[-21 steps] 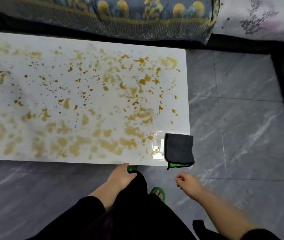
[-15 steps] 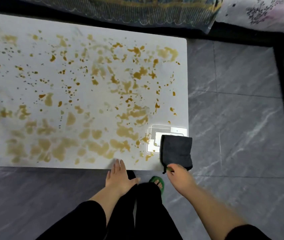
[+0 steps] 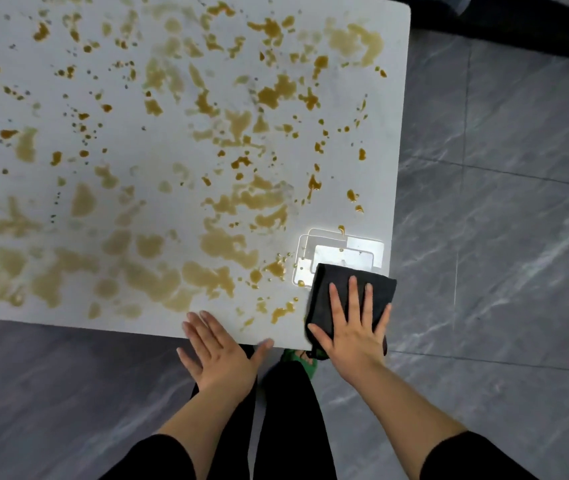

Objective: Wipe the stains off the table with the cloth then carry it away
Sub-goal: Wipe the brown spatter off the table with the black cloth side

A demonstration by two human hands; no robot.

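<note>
A white table fills the upper left of the head view, covered in brown and yellowish stains. A folded dark grey cloth lies on the table's near right corner, hanging a little over the edge. My right hand lies flat on the cloth with fingers straight and spread. My left hand rests flat at the table's near edge, fingers straight, a short way left of the cloth.
A bright reflection of a window shines on the table just beyond the cloth. Grey marbled floor tiles extend to the right and in front. My legs and a green slipper stand below the table's edge.
My right hand has moved from the cloth's near corner up onto it and now lies flat on it. My left hand reached onto the table edge. The view moved closer.
</note>
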